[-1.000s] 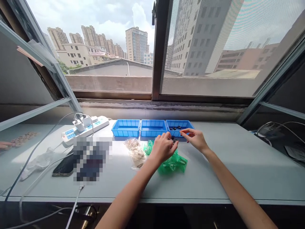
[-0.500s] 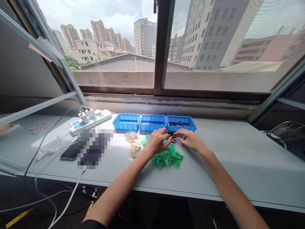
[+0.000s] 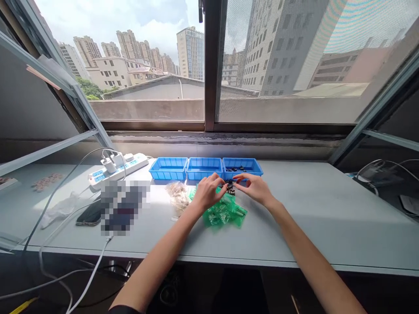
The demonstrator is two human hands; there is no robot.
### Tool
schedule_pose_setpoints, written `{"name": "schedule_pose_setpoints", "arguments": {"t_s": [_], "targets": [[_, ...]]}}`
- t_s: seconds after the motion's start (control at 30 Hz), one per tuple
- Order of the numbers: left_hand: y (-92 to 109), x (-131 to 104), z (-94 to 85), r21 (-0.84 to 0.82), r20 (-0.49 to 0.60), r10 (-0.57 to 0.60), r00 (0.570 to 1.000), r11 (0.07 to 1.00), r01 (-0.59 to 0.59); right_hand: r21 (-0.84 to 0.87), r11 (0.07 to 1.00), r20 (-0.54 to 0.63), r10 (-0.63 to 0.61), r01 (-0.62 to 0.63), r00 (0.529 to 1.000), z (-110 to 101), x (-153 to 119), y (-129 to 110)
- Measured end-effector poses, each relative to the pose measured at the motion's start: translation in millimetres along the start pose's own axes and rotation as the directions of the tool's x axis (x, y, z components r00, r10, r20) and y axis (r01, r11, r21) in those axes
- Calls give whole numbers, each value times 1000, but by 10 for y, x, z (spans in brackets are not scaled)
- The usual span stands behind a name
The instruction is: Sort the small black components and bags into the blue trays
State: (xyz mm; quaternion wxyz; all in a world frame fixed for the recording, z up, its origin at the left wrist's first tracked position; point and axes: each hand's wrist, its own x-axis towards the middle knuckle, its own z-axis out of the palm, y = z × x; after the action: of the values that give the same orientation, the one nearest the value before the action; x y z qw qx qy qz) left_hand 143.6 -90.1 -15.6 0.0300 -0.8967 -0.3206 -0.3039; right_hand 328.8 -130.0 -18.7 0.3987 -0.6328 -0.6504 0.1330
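My left hand (image 3: 209,191) is closed, its thumb and fingers drawn together at the left side of a small pile of black parts (image 3: 231,189). Whatever it pinches is too small to make out. Across the pile, my right hand (image 3: 254,188) has thumb and forefinger apart, tips close to the parts. Under and in front of my left hand lies a crumpled green plastic bag (image 3: 225,212). A clear bag (image 3: 177,195) of small pale pieces rests to its left. Just behind my hands, the right blue bin (image 3: 258,169) contains several black parts.
Joined in a row with it are the middle blue bin (image 3: 204,174) and left blue bin (image 3: 168,175). On the left are a white power strip (image 3: 134,164), a black phone (image 3: 89,216) and trailing cables (image 3: 98,265). A window frame (image 3: 211,87) stands behind the table (image 3: 314,218).
The whole view has shifted a little, so the scene sits further left. Both hands stay at the pile; my right thumb and forefinger look slightly more apart.
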Motion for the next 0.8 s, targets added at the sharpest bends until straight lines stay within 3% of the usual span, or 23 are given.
{"name": "schedule_pose_setpoints", "arguments": {"t_s": [0.1,0.27,0.43,0.8], "targets": [[12,12,-14,-16,-70,-9,997,1000,8,290,956,-30,65,-53,997,31,4,-94],[30,16,-34,-42,-103,16,994,999,-21,611,771,88,159,-179,983,75,-15,-248],[43,19,-34,8,-89,64,994,998,-64,707,639,224,205,-303,953,90,-39,-318],[75,27,-45,19,-201,49,978,999,-46,771,502,347,184,-392,920,146,-67,-334]]}}
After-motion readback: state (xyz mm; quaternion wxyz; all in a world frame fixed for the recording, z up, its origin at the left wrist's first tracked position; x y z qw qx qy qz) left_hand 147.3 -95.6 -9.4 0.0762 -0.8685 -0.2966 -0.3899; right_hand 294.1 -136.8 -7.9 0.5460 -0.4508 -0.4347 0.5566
